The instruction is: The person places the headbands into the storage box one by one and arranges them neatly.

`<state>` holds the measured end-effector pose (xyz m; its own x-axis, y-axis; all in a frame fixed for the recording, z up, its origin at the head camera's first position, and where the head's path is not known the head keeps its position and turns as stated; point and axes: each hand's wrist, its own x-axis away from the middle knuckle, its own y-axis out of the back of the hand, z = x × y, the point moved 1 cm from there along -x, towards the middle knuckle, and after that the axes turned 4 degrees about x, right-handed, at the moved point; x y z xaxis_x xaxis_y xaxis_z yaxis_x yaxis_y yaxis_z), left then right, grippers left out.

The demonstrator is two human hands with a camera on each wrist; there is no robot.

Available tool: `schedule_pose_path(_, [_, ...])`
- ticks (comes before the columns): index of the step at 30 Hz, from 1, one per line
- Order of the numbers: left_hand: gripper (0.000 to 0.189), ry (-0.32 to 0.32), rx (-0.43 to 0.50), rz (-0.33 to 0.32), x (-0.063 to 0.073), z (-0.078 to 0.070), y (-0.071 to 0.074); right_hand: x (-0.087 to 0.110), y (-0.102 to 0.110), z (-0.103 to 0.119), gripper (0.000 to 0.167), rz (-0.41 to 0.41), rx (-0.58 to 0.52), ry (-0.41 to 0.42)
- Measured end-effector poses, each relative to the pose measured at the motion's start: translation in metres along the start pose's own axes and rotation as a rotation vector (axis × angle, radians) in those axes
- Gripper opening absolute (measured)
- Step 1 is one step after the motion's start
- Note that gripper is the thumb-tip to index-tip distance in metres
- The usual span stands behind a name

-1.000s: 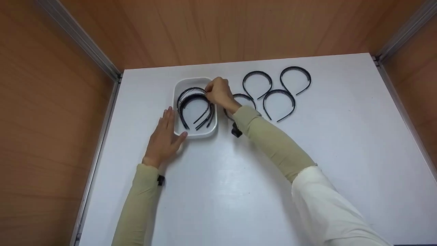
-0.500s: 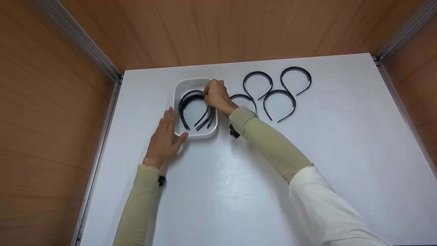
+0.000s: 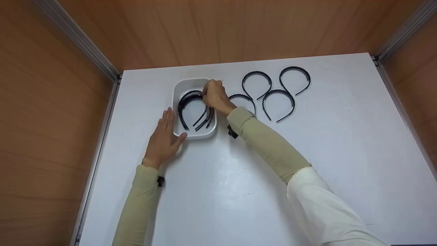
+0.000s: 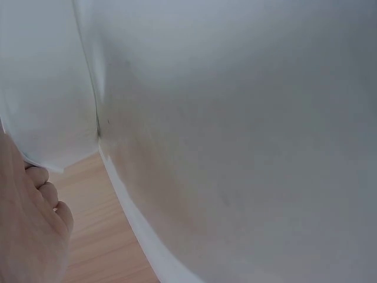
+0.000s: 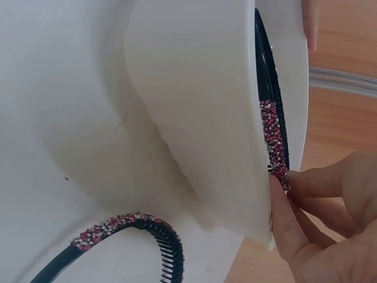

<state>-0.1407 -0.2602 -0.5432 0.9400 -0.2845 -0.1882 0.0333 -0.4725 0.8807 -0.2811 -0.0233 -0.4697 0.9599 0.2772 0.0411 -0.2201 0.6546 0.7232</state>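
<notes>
A white plastic container [image 3: 195,136] holds several black toothed headbands [image 3: 182,116], nested close together. My right hand [image 3: 215,95] reaches over its right rim. In the right wrist view, the thumb and finger pinch a headband [image 5: 273,132] along its section of pink and silver sparkles, just inside the container wall [image 5: 200,112]. My left hand [image 3: 161,141] rests along the container's left side, fingers straight, with the thumb spread at the front corner. Only part of that left hand [image 4: 29,224] appears in the left wrist view, beside the white wall.
On the white table [image 3: 222,198], right of the container, lie several more headbands: one near the right wrist [image 3: 241,96], others farther right, including a back one [image 3: 295,68] and a nearer one [image 3: 279,91]. Wooden panels [image 3: 239,30] enclose the table at the back and sides.
My right hand has shifted slightly left, bringing the pinched headband down against the others in the container. The left hand stays in place.
</notes>
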Motion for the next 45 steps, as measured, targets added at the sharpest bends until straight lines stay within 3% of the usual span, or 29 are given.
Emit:
schedule_pose_path(9, [0.092,0.013,0.001,0.01,0.001,0.001,0.0,0.001,-0.003,0.002,0.024,-0.003,0.015,-0.003])
schedule_pose_path(21, [0.093,0.01,0.004,0.005,0.002,0.001,-0.001,0.002,0.0,0.003,0.012,0.011,0.03,0.002])
schedule_pose_path(29, [0.093,0.013,-0.004,0.008,0.0,0.001,-0.001,0.001,0.005,0.001,0.031,0.0,0.0,-0.006])
schedule_pose_path(37, [0.094,0.023,0.002,0.03,0.0,0.0,-0.002,0.004,0.008,-0.003,0.031,0.019,-0.036,-0.01])
schedule_pose_path(45, [0.093,0.013,-0.012,0.013,0.0,0.0,0.0,0.011,0.016,-0.003,0.031,0.019,-0.082,0.026])
